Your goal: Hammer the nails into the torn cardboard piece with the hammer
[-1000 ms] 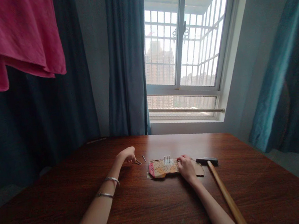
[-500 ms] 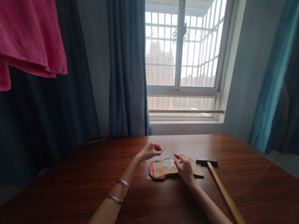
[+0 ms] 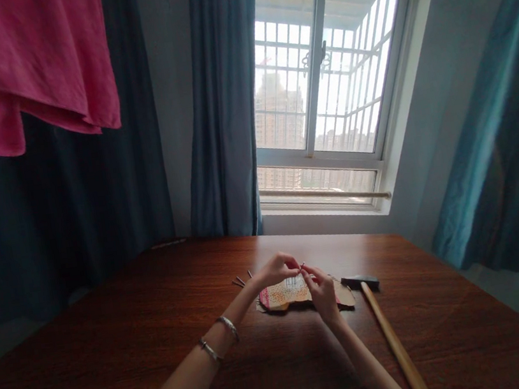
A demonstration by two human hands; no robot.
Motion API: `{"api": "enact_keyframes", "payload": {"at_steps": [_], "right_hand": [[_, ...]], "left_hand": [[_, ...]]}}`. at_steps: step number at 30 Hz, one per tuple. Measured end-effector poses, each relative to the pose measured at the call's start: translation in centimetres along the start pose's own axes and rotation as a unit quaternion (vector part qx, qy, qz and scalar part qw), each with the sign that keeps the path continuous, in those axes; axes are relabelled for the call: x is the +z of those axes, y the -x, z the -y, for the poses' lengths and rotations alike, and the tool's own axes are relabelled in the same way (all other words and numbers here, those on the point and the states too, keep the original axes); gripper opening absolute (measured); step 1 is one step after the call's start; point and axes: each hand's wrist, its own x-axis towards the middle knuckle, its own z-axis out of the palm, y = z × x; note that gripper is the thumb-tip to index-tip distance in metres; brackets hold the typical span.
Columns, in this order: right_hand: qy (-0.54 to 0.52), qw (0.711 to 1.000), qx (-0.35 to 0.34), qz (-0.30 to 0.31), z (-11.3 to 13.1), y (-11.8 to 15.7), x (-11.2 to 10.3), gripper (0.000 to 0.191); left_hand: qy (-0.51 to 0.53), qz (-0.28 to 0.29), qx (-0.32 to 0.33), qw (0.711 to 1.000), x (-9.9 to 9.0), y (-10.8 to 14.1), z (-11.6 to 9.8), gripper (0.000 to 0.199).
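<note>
My left hand (image 3: 278,269) pinches a thin nail (image 3: 302,266) above the far side of a patterned piece of cardboard (image 3: 275,299). Fingertips of my right hand (image 3: 322,291) meet the left ones at that same nail, closed on it as well. Several nails (image 3: 291,281) stand upright in a row in the cardboard, just below my hands and partly covered by them. To the right of the cardboard lies a hammer (image 3: 391,334), its dark head away from me and its wooden handle toward me.
Several loose nails (image 3: 238,282) lie left of the cardboard, beside my left wrist. The brown wooden table (image 3: 118,356) reaches back to a window (image 3: 316,83) and blue curtains (image 3: 213,111). Pink cloth (image 3: 29,66) hangs at upper left.
My left hand has moved right with the nail, to my right hand's fingertips. The right fingers have closed at the nail. More of the loose nails at left now show.
</note>
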Motion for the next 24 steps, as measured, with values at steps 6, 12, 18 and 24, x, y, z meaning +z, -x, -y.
{"api": "enact_keyframes", "payload": {"at_steps": [6,12,18,24], "right_hand": [[-0.021,1.000,0.015,-0.002,0.0,-0.1,-0.1,0.028],[-0.024,0.999,0.033,-0.002,-0.2,-0.1,-0.1,0.028],[0.000,0.997,0.064,-0.038,-1.0,-0.8,-0.4,0.036],[0.038,0.995,0.082,-0.048,-3.6,-2.4,-0.2,0.037]], "left_hand": [[0.010,-0.005,0.004,1.000,0.5,-0.1,0.5,0.028],[0.012,-0.003,0.001,1.000,0.8,-0.2,0.8,0.036],[0.018,-0.029,-0.005,0.999,-0.1,-0.4,0.5,0.032],[0.090,-0.168,-0.075,0.979,-0.8,-0.9,3.3,0.034]]}}
